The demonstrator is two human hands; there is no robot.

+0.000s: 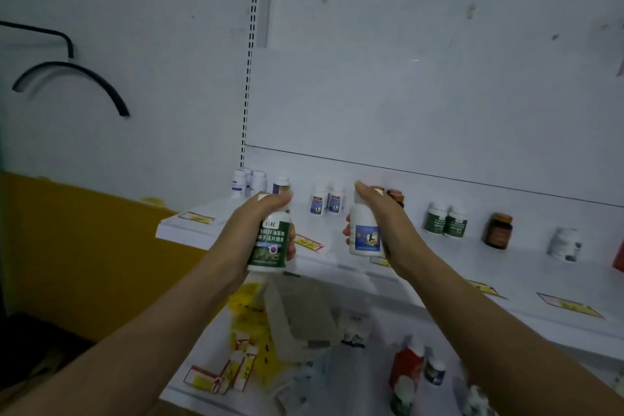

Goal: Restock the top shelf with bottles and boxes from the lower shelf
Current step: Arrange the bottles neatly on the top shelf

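My left hand (260, 213) grips a white bottle with a green label (270, 243), held upright just above the front edge of the top shelf (526, 284). My right hand (381, 213) grips a white bottle with a blue label (364, 233), also upright, over the shelf's front part. Further back on the top shelf stand white bottles (248, 183), two blue-label bottles (327, 201), two green-label bottles (445, 223), a brown bottle (498, 230) and a pale bottle (565, 243). The lower shelf (209, 358) holds a red bottle (407, 368) and small boxes (219, 375).
Yellow price tags (567, 304) lie along the top shelf's front edge. A grey carton (300, 317) rests on the lower shelf beside yellow packaging (246, 311). A perforated shelf upright (250, 54) runs up the white wall. A black cable (74, 74) hangs at the left.
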